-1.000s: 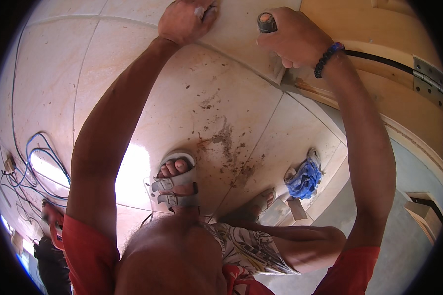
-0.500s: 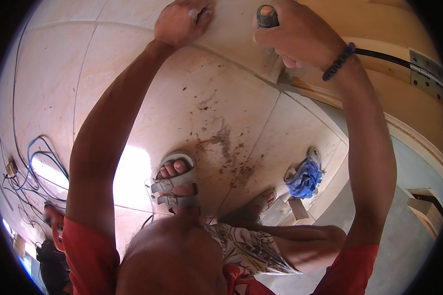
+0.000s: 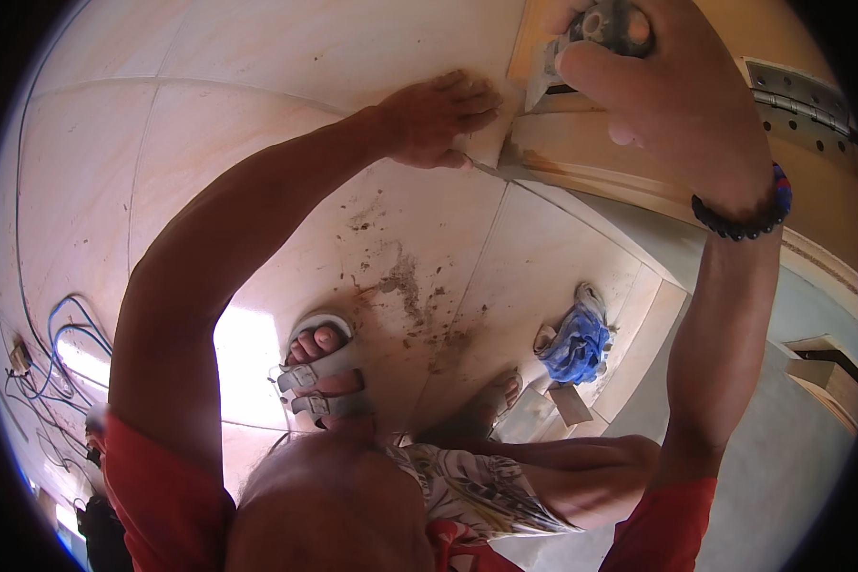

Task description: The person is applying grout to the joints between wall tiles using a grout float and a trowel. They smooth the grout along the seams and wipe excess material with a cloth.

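My left hand (image 3: 439, 119) is closed around a thin metal blade (image 3: 486, 170), likely a chisel. The blade's tip rests at the lower edge of a pale wooden door frame (image 3: 591, 157). My right hand (image 3: 667, 91), with a dark bead bracelet (image 3: 744, 224) on the wrist, grips a metal tool with a round grey end (image 3: 608, 21), likely a hammer. It is held just above and to the right of the left hand, against the frame. Most of the tool's handle is hidden by my fingers.
A metal hinge (image 3: 801, 95) sits on the wood to the right. Below is a pale tiled floor (image 3: 257, 143) with a dark dirt stain (image 3: 405, 286), my sandalled foot (image 3: 319, 377), a blue cloth (image 3: 577, 343), small wood offcuts (image 3: 567, 405) and a tangle of cables (image 3: 52, 362) at far left.
Both hands have come down from the top edge and look larger. The left hand has shifted right to the frame's edge, and the right hand's tool is now against the wood.
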Action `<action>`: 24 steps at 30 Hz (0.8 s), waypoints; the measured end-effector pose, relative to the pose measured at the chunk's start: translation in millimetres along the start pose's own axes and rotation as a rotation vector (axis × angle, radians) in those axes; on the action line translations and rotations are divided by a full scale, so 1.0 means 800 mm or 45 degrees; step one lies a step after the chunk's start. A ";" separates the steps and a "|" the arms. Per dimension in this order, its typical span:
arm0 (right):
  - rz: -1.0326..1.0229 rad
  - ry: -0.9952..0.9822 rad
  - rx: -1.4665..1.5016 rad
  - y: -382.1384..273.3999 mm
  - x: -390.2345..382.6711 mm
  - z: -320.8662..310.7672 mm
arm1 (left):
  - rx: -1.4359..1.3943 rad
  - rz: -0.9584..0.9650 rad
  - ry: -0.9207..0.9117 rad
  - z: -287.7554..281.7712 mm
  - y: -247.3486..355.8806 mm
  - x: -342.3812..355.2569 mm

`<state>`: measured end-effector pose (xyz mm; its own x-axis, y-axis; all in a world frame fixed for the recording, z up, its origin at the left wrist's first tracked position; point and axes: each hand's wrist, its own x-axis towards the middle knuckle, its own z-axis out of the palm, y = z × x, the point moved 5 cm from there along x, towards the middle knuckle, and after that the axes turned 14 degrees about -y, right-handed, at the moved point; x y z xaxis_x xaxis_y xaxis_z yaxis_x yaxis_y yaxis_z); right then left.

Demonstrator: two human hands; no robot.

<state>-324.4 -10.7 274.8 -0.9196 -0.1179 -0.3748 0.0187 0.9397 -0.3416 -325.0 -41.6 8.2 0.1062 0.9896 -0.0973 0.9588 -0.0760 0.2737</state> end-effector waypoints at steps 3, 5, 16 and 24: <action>0.069 -0.064 0.120 0.010 0.003 0.012 | -0.015 0.041 0.108 0.006 0.000 -0.003; 0.064 -0.053 -0.041 0.036 0.014 0.039 | -0.009 0.150 0.316 0.009 0.006 -0.026; 0.197 -0.073 0.028 0.089 0.007 0.107 | -0.521 -0.364 0.436 -0.055 -0.047 -0.165; 0.028 -0.215 0.142 0.007 -0.043 0.128 | -0.555 -0.551 0.573 -0.067 -0.060 -0.165</action>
<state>-252.1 -34.4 197.9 -0.8396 -0.1588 -0.5195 0.0901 0.9023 -0.4215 -398.7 -161.8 59.1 -0.4627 0.8817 0.0923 0.6897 0.2926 0.6623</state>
